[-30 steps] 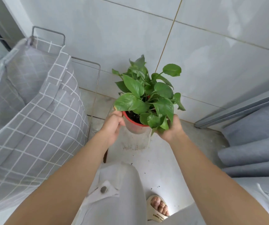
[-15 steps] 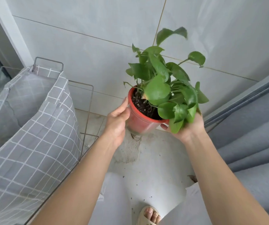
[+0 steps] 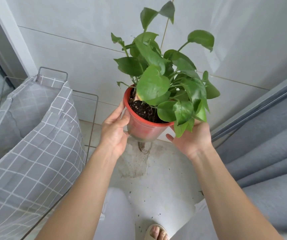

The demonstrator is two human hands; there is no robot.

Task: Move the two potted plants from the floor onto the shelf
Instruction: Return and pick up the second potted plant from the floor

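A leafy green plant in a red plastic pot [image 3: 144, 129] hangs in the air above the floor, tilted toward me so the dark soil shows. My left hand [image 3: 116, 129] grips the pot's left side, thumb near the rim. My right hand [image 3: 191, 137] cups the right side from below, partly hidden under drooping leaves. No second plant and no shelf are in view.
A wire-framed laundry basket [image 3: 90, 118] lined with grey checked fabric stands at the left. Grey curtain folds [image 3: 264, 135] hang at the right beside a sliding door track. A tiled wall is ahead. A dirty water stain [image 3: 135, 161] marks the floor under the pot. My sandalled foot [image 3: 156, 232] is below.
Both hands have lifted the pot up from the floor and toward me. The stain where it stood is now uncovered.
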